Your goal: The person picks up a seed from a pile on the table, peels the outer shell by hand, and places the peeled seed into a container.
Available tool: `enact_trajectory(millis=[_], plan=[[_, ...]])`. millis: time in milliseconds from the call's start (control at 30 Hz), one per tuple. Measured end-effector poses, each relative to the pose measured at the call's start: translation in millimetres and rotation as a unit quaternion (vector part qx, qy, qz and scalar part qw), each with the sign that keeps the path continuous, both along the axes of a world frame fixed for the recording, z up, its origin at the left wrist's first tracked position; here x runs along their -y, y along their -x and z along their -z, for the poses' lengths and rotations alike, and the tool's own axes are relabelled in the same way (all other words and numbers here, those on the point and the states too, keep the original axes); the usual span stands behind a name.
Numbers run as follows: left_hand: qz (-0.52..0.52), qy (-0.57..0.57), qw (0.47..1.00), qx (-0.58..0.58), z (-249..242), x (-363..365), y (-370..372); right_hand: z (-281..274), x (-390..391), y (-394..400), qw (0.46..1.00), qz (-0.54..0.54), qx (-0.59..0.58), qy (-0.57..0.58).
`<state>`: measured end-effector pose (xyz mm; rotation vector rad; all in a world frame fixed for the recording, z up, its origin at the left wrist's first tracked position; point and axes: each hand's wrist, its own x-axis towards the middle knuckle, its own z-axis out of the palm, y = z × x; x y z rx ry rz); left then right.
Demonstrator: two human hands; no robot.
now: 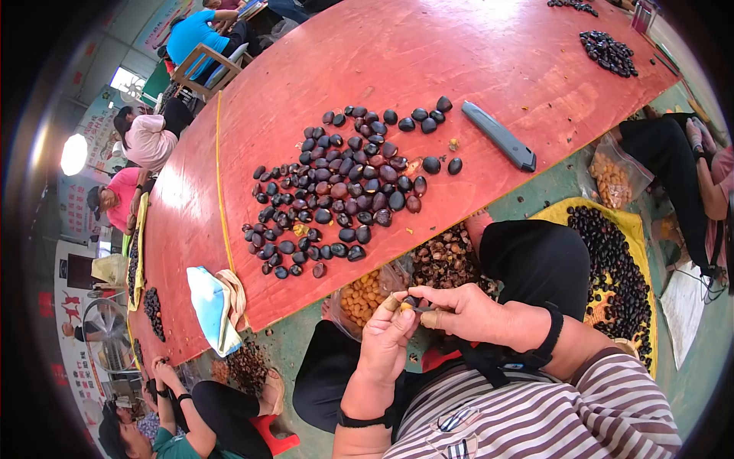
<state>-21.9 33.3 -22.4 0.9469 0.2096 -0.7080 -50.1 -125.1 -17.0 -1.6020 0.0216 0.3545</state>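
Observation:
My left hand (388,333) pinches a small dark nut (410,303) with some yellow showing, held up in front of my lap. My right hand (468,312) meets it from the other side, its thumb and fingers pressed together close to the nut. A small greyish edge shows at those fingertips, too small to name. Just behind my hands are a clear plastic bag of peeled yellow kernels (358,300) and a heap of brown broken shells (446,262). On the red table (428,46) lies a large spread of dark, shiny nuts (348,172).
A long grey object (498,136) lies near the table edge, and a folded blue-and-white cloth (212,306) hangs at its left. Right of my knee, dark nuts cover a yellow sack (648,283). Other people sit around the table; one (191,421) is close at lower left.

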Motion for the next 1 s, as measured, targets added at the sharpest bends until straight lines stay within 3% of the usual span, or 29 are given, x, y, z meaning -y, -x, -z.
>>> enact_trajectory(millis=[67, 167, 267, 567, 667, 867, 1000], plan=[[0.003, -0.006, 1.0, 0.006, -2, 0, 0, -1, 1, 0, 1.0, -0.007, -0.016, 0.008], [0.009, -0.006, 1.0, -0.006, -2, 1, 1, 15, -5, 4, 0.991, 0.042, 0.117, 0.048], [0.015, -0.013, 1.0, 0.001, 3, 2, 1, 20, -5, 4, 0.978, 0.045, 0.162, 0.125], [0.028, -0.024, 0.999, 0.0, 8, 11, -1, 29, -6, 2, 0.963, 0.088, 0.179, 0.181], [0.042, -0.052, 0.998, -0.004, 13, 10, -1, 34, -5, 1, 0.977, 0.089, 0.159, 0.114], [0.045, -0.074, 0.996, 0.014, 20, 10, -4, 44, -3, -5, 0.981, 0.078, 0.146, 0.102], [0.049, -0.06, 0.997, 0.014, 19, 11, -9, 31, 1, -9, 0.952, 0.055, 0.174, 0.244]])
